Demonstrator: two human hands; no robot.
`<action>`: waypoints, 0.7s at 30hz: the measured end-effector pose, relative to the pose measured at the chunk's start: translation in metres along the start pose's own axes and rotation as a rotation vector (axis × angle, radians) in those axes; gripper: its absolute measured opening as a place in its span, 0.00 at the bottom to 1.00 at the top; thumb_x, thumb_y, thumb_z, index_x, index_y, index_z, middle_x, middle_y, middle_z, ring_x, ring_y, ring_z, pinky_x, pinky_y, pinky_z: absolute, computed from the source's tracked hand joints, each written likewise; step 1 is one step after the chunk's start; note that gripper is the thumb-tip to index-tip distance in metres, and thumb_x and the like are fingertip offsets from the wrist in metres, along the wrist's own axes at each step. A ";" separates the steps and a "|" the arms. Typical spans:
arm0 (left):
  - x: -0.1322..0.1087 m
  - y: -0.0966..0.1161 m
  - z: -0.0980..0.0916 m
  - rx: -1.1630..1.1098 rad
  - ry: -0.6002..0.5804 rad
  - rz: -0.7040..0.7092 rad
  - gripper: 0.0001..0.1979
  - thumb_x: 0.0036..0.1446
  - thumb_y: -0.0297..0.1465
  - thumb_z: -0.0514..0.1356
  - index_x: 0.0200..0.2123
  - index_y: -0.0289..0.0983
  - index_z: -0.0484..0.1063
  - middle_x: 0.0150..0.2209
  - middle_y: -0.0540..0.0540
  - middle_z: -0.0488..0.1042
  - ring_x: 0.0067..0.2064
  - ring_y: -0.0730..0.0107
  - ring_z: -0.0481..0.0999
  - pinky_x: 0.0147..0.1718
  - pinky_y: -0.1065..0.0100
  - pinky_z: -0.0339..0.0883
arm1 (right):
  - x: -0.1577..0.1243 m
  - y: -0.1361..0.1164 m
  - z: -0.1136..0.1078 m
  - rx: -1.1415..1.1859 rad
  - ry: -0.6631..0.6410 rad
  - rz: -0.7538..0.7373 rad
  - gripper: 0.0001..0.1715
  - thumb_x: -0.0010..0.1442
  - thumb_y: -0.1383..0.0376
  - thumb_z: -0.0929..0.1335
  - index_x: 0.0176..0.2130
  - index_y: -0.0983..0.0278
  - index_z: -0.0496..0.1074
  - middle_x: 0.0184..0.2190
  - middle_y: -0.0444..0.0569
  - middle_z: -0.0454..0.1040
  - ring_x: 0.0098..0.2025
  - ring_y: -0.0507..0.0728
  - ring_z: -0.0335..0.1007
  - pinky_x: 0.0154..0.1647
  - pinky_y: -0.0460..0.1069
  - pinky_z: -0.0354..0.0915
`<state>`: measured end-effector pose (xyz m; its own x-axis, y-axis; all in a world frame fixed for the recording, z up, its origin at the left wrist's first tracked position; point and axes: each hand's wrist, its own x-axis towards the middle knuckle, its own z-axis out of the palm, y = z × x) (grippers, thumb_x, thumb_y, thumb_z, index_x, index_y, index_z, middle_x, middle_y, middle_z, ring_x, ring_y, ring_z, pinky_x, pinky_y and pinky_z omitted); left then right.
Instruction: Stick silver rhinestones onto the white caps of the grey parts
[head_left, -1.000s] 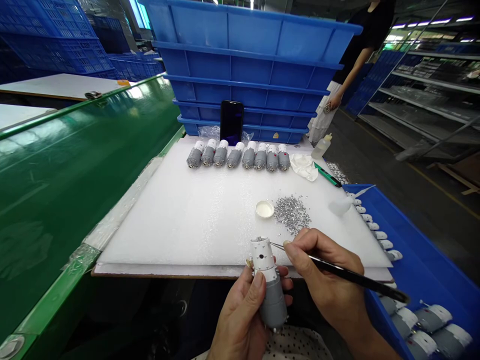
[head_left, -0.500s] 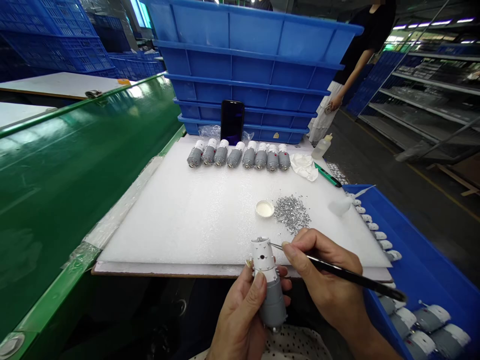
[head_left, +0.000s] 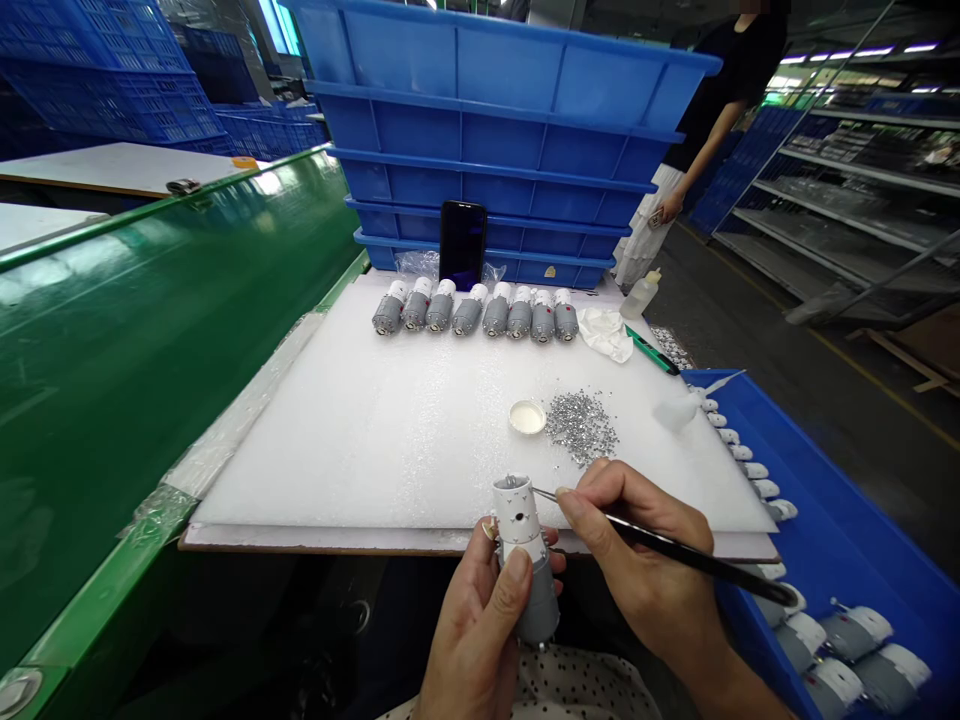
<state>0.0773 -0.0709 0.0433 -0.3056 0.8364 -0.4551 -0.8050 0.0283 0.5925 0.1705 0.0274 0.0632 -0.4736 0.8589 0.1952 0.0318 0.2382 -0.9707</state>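
A big, dim room is lit by long white lights (head_left: 921, 47) at the top right and by a bright window (head_left: 281, 28) at the top left. On the left, white tables (head_left: 90, 168) and stacked blue crates (head_left: 97, 85) can be seen past a long, shiny green surface (head_left: 150, 350). On the right, metal shelves (head_left: 862, 230) are set on a gray floor (head_left: 757, 310), and the white tabletop (head_left: 360, 420) is backed by a tall stack of blue bins (head_left: 480, 90).

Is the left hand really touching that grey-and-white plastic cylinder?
Touching: the head view shows the left hand wrapped around the grey-and-white plastic cylinder, thumb laid over it.
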 end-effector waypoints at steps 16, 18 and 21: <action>0.000 -0.001 0.000 0.004 -0.002 -0.007 0.18 0.59 0.38 0.64 0.51 0.38 0.74 0.48 0.39 0.78 0.47 0.59 0.74 0.49 0.59 0.64 | 0.000 0.001 0.001 0.005 0.016 -0.017 0.11 0.61 0.63 0.70 0.27 0.61 0.69 0.22 0.42 0.71 0.22 0.50 0.67 0.19 0.43 0.65; 0.000 -0.001 0.000 0.002 -0.006 -0.008 0.17 0.60 0.37 0.64 0.51 0.38 0.74 0.48 0.40 0.78 0.47 0.60 0.74 0.49 0.60 0.64 | 0.001 0.002 0.001 0.013 0.013 -0.026 0.11 0.61 0.64 0.70 0.27 0.61 0.69 0.22 0.42 0.71 0.22 0.50 0.67 0.20 0.43 0.65; 0.001 -0.001 -0.001 -0.004 -0.010 -0.008 0.16 0.60 0.36 0.63 0.50 0.38 0.75 0.47 0.40 0.79 0.46 0.61 0.75 0.47 0.62 0.65 | 0.001 0.004 0.000 0.016 0.006 -0.024 0.11 0.61 0.64 0.70 0.28 0.61 0.68 0.22 0.41 0.71 0.21 0.49 0.67 0.20 0.43 0.65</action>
<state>0.0776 -0.0709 0.0418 -0.2944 0.8415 -0.4531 -0.8096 0.0324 0.5861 0.1705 0.0293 0.0599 -0.4691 0.8556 0.2190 0.0061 0.2511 -0.9679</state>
